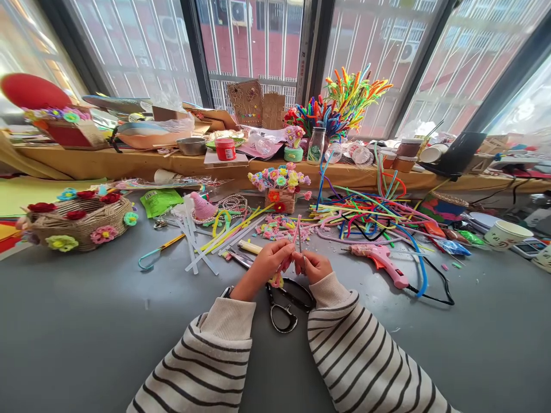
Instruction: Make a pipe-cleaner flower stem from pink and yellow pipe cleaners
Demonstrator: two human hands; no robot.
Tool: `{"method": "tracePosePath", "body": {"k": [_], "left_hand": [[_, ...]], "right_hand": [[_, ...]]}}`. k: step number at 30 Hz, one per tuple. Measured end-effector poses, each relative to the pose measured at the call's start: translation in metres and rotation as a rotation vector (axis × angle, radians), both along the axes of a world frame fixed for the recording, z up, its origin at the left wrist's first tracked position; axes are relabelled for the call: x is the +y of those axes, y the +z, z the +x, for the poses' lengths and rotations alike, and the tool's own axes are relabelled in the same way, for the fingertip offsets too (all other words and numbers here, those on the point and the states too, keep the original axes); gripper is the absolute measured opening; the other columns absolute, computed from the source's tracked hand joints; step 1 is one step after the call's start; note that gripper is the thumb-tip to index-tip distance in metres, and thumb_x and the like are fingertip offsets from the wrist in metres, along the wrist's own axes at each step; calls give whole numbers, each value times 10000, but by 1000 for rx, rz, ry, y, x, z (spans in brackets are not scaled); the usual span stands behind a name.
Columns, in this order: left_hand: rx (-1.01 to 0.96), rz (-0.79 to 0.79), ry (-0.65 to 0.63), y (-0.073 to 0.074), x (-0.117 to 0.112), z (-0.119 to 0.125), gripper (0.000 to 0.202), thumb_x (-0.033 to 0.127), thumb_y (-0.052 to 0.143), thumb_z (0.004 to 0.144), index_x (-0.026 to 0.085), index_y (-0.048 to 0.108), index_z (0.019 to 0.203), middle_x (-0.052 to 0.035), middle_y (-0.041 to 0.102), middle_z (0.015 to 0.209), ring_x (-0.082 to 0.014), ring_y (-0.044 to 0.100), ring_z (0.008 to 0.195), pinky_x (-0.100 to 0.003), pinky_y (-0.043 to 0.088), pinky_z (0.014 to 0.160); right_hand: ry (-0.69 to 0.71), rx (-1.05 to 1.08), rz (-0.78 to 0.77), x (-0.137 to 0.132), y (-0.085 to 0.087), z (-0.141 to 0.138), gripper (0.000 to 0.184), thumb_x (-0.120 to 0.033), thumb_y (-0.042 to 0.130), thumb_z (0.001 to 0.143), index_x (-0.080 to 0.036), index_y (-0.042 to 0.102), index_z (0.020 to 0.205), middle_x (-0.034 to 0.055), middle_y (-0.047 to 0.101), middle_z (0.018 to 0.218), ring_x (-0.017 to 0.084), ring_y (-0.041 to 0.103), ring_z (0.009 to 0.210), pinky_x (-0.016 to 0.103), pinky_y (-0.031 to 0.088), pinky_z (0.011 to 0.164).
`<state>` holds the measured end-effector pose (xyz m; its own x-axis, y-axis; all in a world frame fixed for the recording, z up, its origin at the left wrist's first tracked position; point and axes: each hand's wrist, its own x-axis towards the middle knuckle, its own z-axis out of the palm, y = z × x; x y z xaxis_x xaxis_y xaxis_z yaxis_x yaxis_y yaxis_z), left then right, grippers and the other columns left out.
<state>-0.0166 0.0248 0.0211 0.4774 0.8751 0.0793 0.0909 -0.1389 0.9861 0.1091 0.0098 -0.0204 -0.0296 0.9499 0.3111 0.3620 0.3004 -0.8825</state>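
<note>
My left hand is closed, its fingertips pinching a pink pipe cleaner whose end points up. My right hand meets it and is also closed, around a thin greyish stick; the rest of that stick is hidden by the fingers. A small yellow-and-pink pipe-cleaner piece hangs below my left fingers. Under both hands, black-handled scissors lie on the grey table; their blades are partly covered by my left hand.
A pink hot glue gun lies at right, its black cord trailing. Beyond the hands are pink and green cut bits, a flower basket and loose pipe cleaners. Left are glue sticks, a crochet hook and a woven basket.
</note>
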Motion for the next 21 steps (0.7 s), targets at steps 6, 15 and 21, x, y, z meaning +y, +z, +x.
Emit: {"method": "tracePosePath", "body": {"k": [6,15,21], "left_hand": [[10,25,-67,1,-2,0,271,341,386,703,144,414,519,45,393,430,-50,353,403,-185,279,420],[-5,0,-33,1,-1,-1,267,328,376,715,146,406,523,52,378,417,-46,339,393,-183,262,414],[5,-20,-128,2,-4,-1,255,321,390,712,140,422,535,52,377,422,-48,334,404,-183,265,425]], "right_hand": [[106,83,-42,3,-2,0,509,-597,316,662,-164,460,436,-1,445,455,86,405,431,206,332,422],[39,100,-38,3,-3,-1,471,-564,381,653,-165,454,414,-8,444,412,75,385,393,203,327,408],[146,196,-87,-1,0,0,457,-553,387,661,-160,426,429,-19,414,389,69,371,363,203,313,386]]}}
